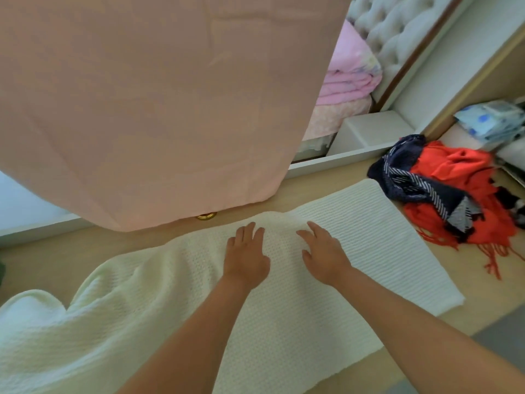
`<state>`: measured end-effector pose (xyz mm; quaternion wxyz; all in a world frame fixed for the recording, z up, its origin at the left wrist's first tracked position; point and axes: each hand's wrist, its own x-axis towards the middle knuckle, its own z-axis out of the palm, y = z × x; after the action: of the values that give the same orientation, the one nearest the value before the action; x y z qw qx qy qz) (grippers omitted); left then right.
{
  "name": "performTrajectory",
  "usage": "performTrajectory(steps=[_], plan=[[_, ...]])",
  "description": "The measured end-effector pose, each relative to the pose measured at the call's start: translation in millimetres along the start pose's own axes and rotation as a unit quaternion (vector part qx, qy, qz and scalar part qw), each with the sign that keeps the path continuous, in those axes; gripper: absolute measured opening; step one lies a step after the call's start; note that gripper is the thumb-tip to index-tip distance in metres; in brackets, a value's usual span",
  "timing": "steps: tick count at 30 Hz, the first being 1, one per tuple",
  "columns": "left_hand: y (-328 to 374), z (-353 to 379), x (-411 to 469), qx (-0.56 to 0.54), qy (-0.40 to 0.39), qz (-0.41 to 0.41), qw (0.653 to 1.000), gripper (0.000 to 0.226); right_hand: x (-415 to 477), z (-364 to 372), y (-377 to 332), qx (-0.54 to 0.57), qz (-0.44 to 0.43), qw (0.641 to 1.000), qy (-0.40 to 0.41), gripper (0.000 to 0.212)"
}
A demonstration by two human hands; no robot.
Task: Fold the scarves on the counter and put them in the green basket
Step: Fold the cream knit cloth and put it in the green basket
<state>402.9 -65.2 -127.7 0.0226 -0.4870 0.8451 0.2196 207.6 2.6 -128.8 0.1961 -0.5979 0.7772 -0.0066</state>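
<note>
A long cream knitted scarf [355, 240] lies spread across the wooden counter [56, 257], flat at the right end and rumpled at the left. My left hand [245, 255] and my right hand [324, 255] rest palm down on its middle, fingers apart, side by side. At the right end of the counter sits a heap with a red fringed scarf [460, 169] and a navy striped scarf [412, 180] on top of it. The green basket is not in view, except perhaps a dark sliver at the far left edge.
A large pink curtain [156, 103] hangs over the back left of the counter. Behind it are a bed with pink bedding [346, 72] and a tufted headboard [397, 27]. Packets in blue and white wrapping [494, 120] lie on a shelf at the far right.
</note>
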Motion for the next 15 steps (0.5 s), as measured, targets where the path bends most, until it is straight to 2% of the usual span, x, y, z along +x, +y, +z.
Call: performTrajectory(steps=[2,4,7,9,11,13,15], plan=[[23.9,11.1,10.3,-0.017,-0.03,0.034,0.999,0.068,-1.2,-7.3,30.3,-0.026,0.05,0.998,-0.012,0.059],[43.1,26.2,22.0,-0.003,-0.091,0.056,0.994,0.073,-1.9,-9.9,62.6,-0.046,0.092,0.993,-0.059,0.065],[66.4,50.6,37.5,0.057,-0.173,0.063,0.981,0.086,-3.6,-11.7,111.1,-0.047,0.109,0.982,-0.148,0.068],[83.8,62.5,46.5,0.084,-0.182,0.064,0.978,0.09,-3.1,-15.6,144.2,-0.058,0.107,0.981,-0.153,0.068],[106.1,68.4,55.8,0.068,-0.143,0.066,0.985,0.082,-0.6,-20.6,174.8,-0.091,0.123,0.979,-0.136,0.067],[131.6,69.1,68.6,0.035,-0.055,0.069,0.995,0.06,5.2,-26.7,195.6,-0.132,0.138,0.975,-0.115,0.067],[156.0,69.4,87.5,0.034,0.031,0.069,0.997,0.051,13.9,-35.3,204.6,-0.173,0.135,0.974,-0.052,0.062]])
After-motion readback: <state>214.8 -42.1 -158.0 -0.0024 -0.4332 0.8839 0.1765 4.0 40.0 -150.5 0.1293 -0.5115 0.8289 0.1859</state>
